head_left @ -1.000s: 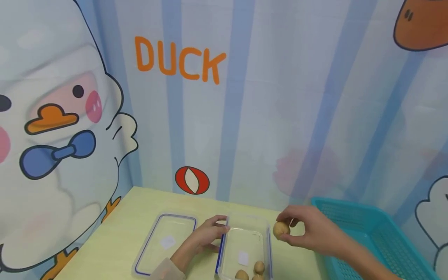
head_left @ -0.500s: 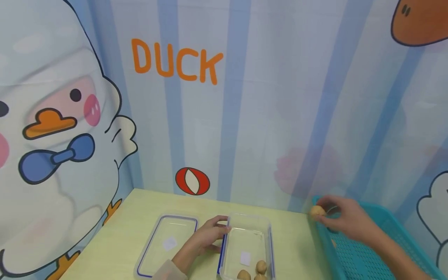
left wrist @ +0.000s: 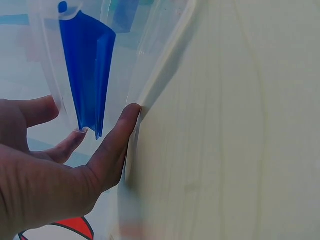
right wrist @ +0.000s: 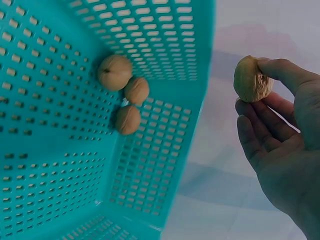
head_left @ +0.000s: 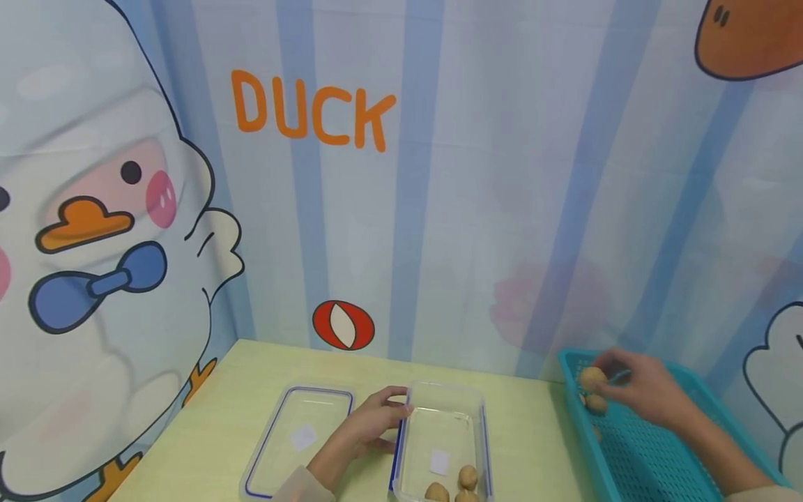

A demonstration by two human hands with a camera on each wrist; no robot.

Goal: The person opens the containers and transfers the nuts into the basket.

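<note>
My right hand [head_left: 643,390] pinches a walnut [head_left: 592,379] between thumb and fingertips, above the far left corner of the turquoise basket [head_left: 599,460]. In the right wrist view the held walnut [right wrist: 252,79] shows past the basket's rim. Three walnuts lie together in that basket, one of them a rounded walnut [right wrist: 114,72]. My left hand [head_left: 375,420] holds the left side of a clear plastic box [head_left: 439,429], its fingers around a blue clip [left wrist: 89,75] in the left wrist view. Several walnuts [head_left: 468,477] sit at the box's near end.
A clear lid [head_left: 297,440] with a blue seal lies on the pale table [head_left: 207,432], left of the box. Behind the table hangs a curtain [head_left: 464,209] with duck prints. The basket stands at the table's right side.
My right hand has carried the walnut rightward from beside the box to over the basket. The left hand and the box stay in place.
</note>
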